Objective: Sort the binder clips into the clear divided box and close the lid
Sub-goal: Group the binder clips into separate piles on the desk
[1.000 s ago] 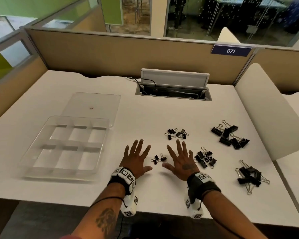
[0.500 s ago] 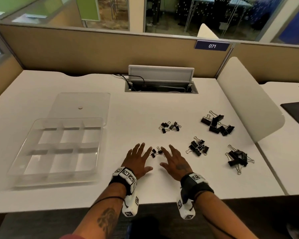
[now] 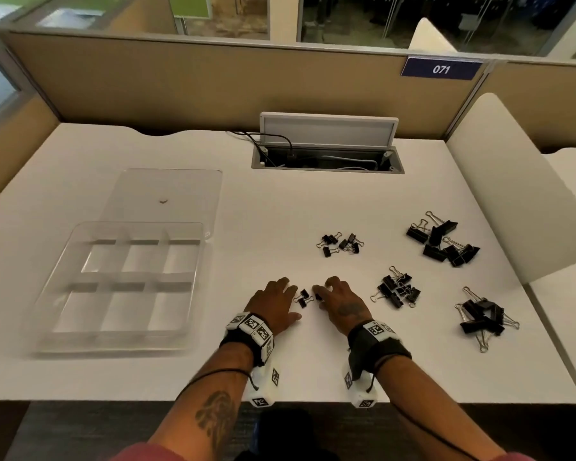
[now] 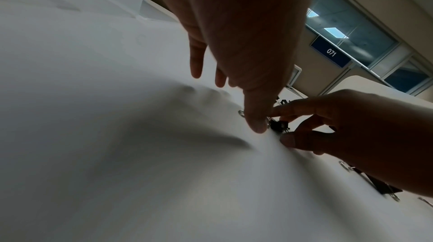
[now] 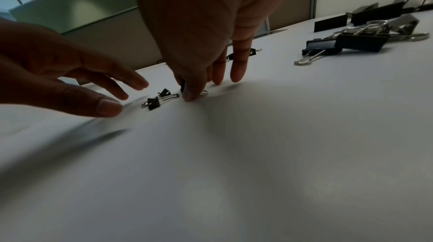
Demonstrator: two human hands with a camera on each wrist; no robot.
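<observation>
Both hands closed in since a second ago: right hand [image 3: 341, 302] pinching tiny clip [image 5: 182, 86]; left hand [image 3: 273, 302] released; box [image 3: 47, 301] unfilled.

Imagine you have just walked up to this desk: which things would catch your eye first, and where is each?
Black binder clips lie in separate heaps across the right half of the white desk. On the left sits the clear divided box, its compartments bare and its lid lying open behind it. At the near edge, the left hand and right hand close in on the tiniest clips.
</observation>
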